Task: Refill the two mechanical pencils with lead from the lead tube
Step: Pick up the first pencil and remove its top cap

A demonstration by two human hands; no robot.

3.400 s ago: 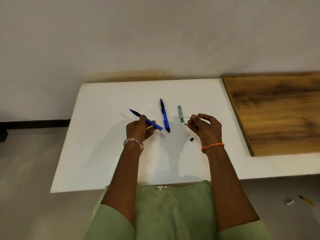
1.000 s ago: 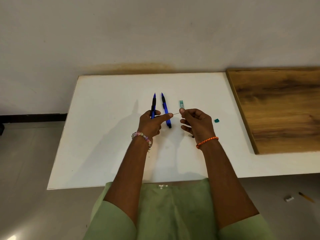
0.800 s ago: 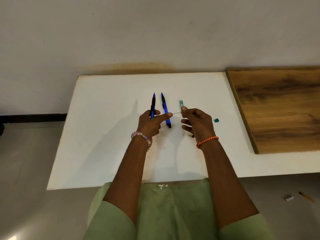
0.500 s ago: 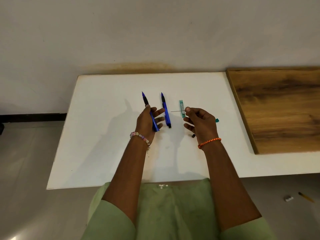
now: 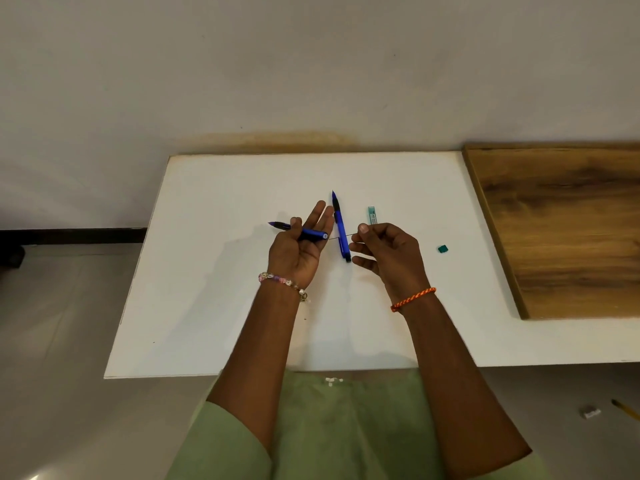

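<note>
My left hand holds a blue mechanical pencil level above the white table, thumb across the barrel and fingers stretched out. The pencil's tip points left and its open back end faces right. My right hand pinches a thin lead between thumb and forefinger, its free end just short of that open back end. A second blue pencil lies on the table between my hands, tip pointing away. The teal lead tube lies beyond my right hand.
A small teal cap lies on the table right of my right hand. A wooden board covers the table's right part. On the floor at lower right lie a small white object and a yellow pencil.
My left hand has turned the pencil from pointing away to lying level, tip to the left. My right hand has stayed near the tube, with the lead now aimed at the pencil's back end.
</note>
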